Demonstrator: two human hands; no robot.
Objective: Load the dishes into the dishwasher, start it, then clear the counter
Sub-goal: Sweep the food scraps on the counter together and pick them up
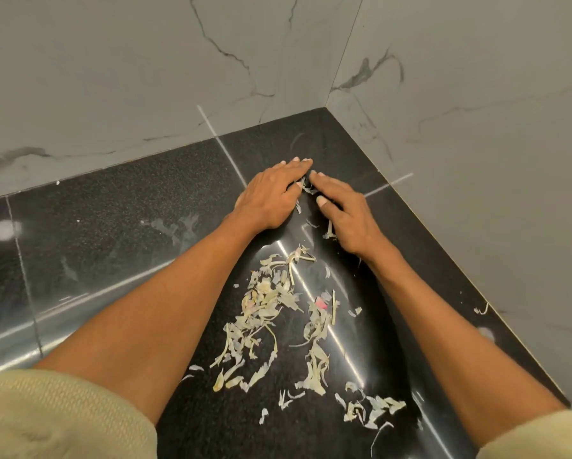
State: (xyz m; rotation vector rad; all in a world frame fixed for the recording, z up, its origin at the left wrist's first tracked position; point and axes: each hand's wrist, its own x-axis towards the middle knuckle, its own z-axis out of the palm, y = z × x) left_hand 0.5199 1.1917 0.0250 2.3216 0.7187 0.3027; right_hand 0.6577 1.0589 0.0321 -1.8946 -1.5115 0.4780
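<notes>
the person's left hand [271, 197] and right hand [344, 213] are lying flat, fingers straight and together, cupping thin, dry, pale peel scraps [278, 313] on the shiny black stone counter [112, 226], which look light, floppy, best scooped from both sides.

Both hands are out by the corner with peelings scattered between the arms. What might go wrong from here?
Raking back, the left hand and right hand may miss the strays near the wall. The peelings are light and spread wide, so some may slip under the forearms or off the counter front.
</notes>
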